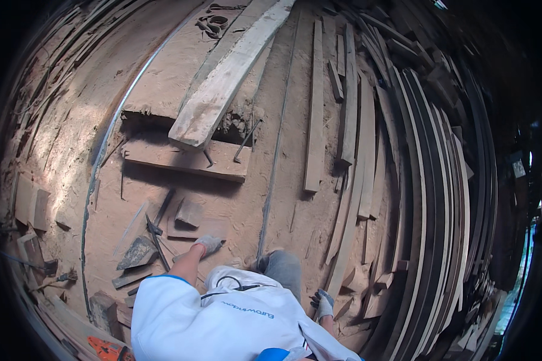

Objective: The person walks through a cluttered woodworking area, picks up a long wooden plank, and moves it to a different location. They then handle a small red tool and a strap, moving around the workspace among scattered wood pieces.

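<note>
Raised Beam Dominates a Timber-Strewn Yard

A person in a white top (223, 319) is low to the dusty ground (295, 228) at lower centre. The gloved left hand (209, 244) rests at the near edge of a short board (214, 228); whether it grips cannot be told. A wood block (189, 213) sits by the board's far edge. The gloved right hand (324, 303), fingers loosely parted and holding nothing visible, is just beside a long plank (343, 259) at lower centre-right, perhaps for balance. At upper centre, a heavy beam (229, 90) has its near end above a cross timber (186, 159), apparently to keep it off the ground. Bent metal rods (245, 142) nearby may serve as fasteners.
</note>
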Action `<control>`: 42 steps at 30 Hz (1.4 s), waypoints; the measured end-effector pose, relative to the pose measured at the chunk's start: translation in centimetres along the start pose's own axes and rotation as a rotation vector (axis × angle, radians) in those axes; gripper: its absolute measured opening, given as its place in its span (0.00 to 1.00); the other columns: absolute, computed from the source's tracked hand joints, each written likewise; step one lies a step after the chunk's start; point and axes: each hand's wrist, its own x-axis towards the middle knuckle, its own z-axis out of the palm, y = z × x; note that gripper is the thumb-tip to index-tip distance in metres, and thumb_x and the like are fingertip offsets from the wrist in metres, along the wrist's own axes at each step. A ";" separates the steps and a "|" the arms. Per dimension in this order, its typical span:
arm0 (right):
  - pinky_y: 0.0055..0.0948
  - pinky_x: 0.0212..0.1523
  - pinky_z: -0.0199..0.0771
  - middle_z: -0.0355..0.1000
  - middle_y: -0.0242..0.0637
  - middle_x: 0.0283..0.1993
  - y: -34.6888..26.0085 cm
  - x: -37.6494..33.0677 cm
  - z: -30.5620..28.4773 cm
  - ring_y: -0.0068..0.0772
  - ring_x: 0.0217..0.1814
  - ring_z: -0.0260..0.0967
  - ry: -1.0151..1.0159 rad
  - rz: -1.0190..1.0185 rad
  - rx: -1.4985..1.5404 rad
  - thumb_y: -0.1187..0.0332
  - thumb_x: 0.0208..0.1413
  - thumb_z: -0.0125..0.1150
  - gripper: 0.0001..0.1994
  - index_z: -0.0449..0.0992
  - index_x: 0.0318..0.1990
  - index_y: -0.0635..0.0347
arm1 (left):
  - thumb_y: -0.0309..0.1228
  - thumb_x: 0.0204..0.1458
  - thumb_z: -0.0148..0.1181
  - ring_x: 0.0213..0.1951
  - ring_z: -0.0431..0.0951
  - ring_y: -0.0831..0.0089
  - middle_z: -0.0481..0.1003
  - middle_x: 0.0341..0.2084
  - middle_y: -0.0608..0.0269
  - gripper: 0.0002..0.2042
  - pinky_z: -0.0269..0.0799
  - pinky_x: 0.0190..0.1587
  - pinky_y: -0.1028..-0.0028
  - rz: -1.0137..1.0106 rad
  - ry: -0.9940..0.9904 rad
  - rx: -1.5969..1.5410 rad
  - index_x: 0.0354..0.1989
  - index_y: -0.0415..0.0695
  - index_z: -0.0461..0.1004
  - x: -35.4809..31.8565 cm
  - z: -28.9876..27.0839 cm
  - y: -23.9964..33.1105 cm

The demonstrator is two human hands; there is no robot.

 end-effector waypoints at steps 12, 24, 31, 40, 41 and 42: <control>0.38 0.38 0.77 0.76 0.38 0.44 -31.2 21.8 13.7 0.37 0.40 0.75 -0.308 0.079 -0.413 0.59 0.58 0.59 0.15 0.77 0.46 0.58 | 0.44 0.57 0.47 0.38 0.80 0.58 0.80 0.37 0.52 0.18 0.73 0.39 0.65 -0.550 -0.128 -0.266 0.39 0.43 0.79 4.8 -9.9 11.2; 0.37 0.36 0.77 0.77 0.38 0.47 -71.8 35.6 29.1 0.35 0.42 0.75 -0.348 -0.192 -0.548 0.62 0.60 0.54 0.15 0.77 0.51 0.55 | 0.42 0.56 0.58 0.27 0.73 0.78 0.76 0.26 0.66 0.13 0.68 0.31 0.74 -0.455 0.376 -1.205 0.34 0.43 0.78 28.3 -32.7 21.1; 0.38 0.42 0.75 0.77 0.33 0.43 -86.2 35.1 44.9 0.34 0.41 0.75 -0.479 -0.168 -0.474 0.59 0.58 0.60 0.15 0.77 0.50 0.52 | 0.50 0.57 0.45 0.46 0.78 0.56 0.78 0.43 0.49 0.25 0.69 0.47 0.61 -0.434 0.072 -0.439 0.44 0.40 0.78 40.7 -45.1 19.5; 0.42 0.42 0.75 0.75 0.41 0.46 -99.1 43.3 54.0 0.41 0.43 0.74 -0.492 -0.089 -0.373 0.58 0.58 0.59 0.17 0.75 0.50 0.58 | 0.52 0.56 0.46 0.54 0.73 0.51 0.74 0.50 0.45 0.28 0.65 0.56 0.62 -0.363 0.281 -0.559 0.49 0.39 0.76 54.7 -74.7 28.9; 0.43 0.43 0.75 0.75 0.42 0.46 -100.1 44.6 54.5 0.43 0.43 0.74 -0.480 -0.054 -0.363 0.58 0.58 0.58 0.17 0.75 0.50 0.58 | 0.52 0.56 0.46 0.55 0.72 0.52 0.74 0.51 0.45 0.28 0.64 0.57 0.62 -0.409 0.284 -0.624 0.50 0.39 0.76 56.9 -77.0 29.8; 0.44 0.43 0.75 0.75 0.42 0.47 -101.5 46.3 55.3 0.44 0.43 0.74 -0.458 -0.028 -0.363 0.59 0.58 0.58 0.17 0.75 0.50 0.58 | 0.52 0.56 0.47 0.55 0.73 0.51 0.75 0.49 0.44 0.28 0.65 0.56 0.62 -0.416 0.303 -0.603 0.49 0.39 0.76 59.2 -79.3 30.6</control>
